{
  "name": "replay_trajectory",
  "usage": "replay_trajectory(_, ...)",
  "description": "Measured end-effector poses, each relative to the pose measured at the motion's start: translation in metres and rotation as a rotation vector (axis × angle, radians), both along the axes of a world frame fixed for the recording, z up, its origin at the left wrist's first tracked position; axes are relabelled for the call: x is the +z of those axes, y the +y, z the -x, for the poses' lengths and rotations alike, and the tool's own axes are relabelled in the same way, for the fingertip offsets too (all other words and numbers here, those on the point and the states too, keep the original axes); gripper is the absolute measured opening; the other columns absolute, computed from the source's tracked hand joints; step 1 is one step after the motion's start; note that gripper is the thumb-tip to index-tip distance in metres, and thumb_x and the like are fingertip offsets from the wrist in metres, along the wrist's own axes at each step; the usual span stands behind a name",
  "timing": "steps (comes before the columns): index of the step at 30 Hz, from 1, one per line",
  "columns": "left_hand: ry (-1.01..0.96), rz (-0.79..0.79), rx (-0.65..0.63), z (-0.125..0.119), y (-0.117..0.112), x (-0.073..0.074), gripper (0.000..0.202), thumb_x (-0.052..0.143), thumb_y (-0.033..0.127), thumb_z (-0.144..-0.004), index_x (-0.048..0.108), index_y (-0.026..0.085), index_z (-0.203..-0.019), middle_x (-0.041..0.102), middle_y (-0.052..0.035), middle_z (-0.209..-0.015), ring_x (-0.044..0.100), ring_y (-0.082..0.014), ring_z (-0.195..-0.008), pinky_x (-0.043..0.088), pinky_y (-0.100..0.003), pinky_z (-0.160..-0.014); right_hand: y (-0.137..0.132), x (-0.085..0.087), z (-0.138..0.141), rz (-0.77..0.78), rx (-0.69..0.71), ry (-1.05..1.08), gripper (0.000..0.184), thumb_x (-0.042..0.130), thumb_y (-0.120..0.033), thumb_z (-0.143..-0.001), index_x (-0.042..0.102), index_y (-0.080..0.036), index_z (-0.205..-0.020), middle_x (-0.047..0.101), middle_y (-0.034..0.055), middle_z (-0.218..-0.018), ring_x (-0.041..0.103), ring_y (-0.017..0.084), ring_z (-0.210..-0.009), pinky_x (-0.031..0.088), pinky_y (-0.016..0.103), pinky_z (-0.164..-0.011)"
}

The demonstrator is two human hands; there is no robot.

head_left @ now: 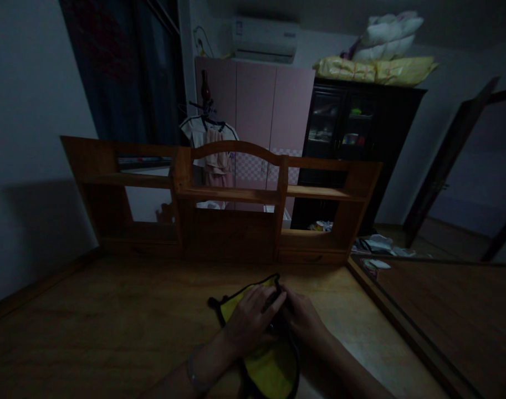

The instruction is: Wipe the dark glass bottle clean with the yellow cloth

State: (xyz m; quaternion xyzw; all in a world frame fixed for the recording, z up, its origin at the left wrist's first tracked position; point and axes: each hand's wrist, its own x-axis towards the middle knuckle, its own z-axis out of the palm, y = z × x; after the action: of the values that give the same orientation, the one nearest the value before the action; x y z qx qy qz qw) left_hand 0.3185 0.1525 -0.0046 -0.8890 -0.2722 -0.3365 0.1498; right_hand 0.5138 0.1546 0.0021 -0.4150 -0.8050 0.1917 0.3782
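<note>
The bag (265,368) is lying on the counter (111,321) at 6 o'clock. The left hand (250,318) is resting on its 9 o'clock side and the right hand (305,318) on its 3 o'clock side, their fingers (277,302) meeting. The shelf (231,194) is standing on the counter at 12 o'clock. Behind it, clothes (213,149) are hanging at 11, the wardrobe (273,105) is standing at 12 and the cabinet (361,122) at 1, with bundles (377,69) lying on top.

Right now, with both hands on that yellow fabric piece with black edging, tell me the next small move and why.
Probably smooth it flat first. The left hand and right hand meet over the middle of the yellow fabric piece with black edging, which lies bunched on the brown wooden desk; whether they grip anything there is too dark to tell.
</note>
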Motion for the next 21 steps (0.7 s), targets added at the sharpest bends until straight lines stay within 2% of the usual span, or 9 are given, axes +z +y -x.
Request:
replay_trajectory(4,-0.042,0.039,0.004,-0.001,-0.001,-0.001,0.077,0.067,0.043,-0.082,0.033,0.02,-0.147,0.051,-0.0166,-0.132,0.051,-0.033,-0.121,0.042,-0.052,-0.103,0.001,0.001,0.001,0.018,-0.157,-0.087,0.022,0.05,-0.025,-0.091,0.064,-0.017,-0.106,0.075,0.0093,-0.087,0.07,0.024,-0.075,0.049,0.029,-0.065)
replay_trajectory(6,-0.09,0.104,0.027,-0.001,-0.001,0.0,0.082,0.071,0.043,-0.079,0.032,0.02,-0.147,0.05,-0.0162,-0.133,0.051,-0.0332,-0.121,0.042,-0.052,-0.103,0.001,0.001,0.001,0.041,-0.232,-0.105,0.021,0.051,-0.023,-0.089,0.067,-0.016,-0.102,0.075,0.0098,-0.082,0.07,0.025,-0.071,0.048,0.03,-0.063)
replay_trajectory(8,-0.155,0.181,0.062,-0.001,-0.001,0.001,0.089,0.076,0.043,-0.073,0.03,0.02,-0.147,0.05,-0.0153,-0.134,0.051,-0.0326,-0.122,0.043,-0.05,-0.104,0.002,0.001,0.0,0.064,-0.247,-0.06,0.022,0.05,-0.026,-0.091,0.069,-0.016,-0.098,0.075,0.0096,-0.08,0.07,0.025,-0.07,0.048,0.03,-0.063)
replay_trajectory(13,-0.335,0.331,0.189,0.002,0.0,0.008,0.094,0.081,0.031,-0.069,0.029,0.025,-0.146,0.048,-0.0102,-0.136,0.053,-0.0293,-0.122,0.049,-0.045,-0.099,0.004,0.007,0.001,0.177,-0.127,0.254,0.031,0.051,-0.04,-0.092,0.07,-0.016,-0.096,0.075,0.0068,-0.09,0.069,0.026,-0.082,0.052,0.031,-0.07)
replay_trajectory(15,-0.415,0.371,0.222,0.004,0.002,0.009,0.09,0.08,0.029,-0.069,0.03,0.027,-0.145,0.047,-0.0087,-0.136,0.054,-0.0283,-0.121,0.05,-0.044,-0.097,0.004,0.012,0.004,0.297,-0.057,0.397,0.029,0.059,-0.041,-0.087,0.07,-0.016,-0.098,0.075,0.0074,-0.097,0.069,0.027,-0.091,0.054,0.034,-0.077)
replay_trajectory(18,-0.533,0.42,0.24,0.005,0.007,0.007,0.086,0.078,0.024,-0.07,0.033,0.028,-0.143,0.047,-0.0076,-0.135,0.056,-0.0272,-0.118,0.051,-0.042,-0.095,0.001,0.016,0.01,0.508,0.086,0.584,0.032,0.068,-0.034,-0.08,0.069,-0.018,-0.108,0.073,0.0078,-0.111,0.067,0.028,-0.102,0.052,0.037,-0.089)
replay_trajectory(21,-0.6,0.461,0.226,0.005,0.012,0.004,0.085,0.076,0.018,-0.068,0.035,0.028,-0.141,0.046,-0.0069,-0.135,0.055,-0.0272,-0.12,0.05,-0.042,-0.097,-0.004,0.017,0.015,0.71,0.161,0.762,0.038,0.07,-0.031,-0.078,0.066,-0.019,-0.114,0.071,0.0089,-0.114,0.068,0.026,-0.101,0.052,0.036,-0.089)
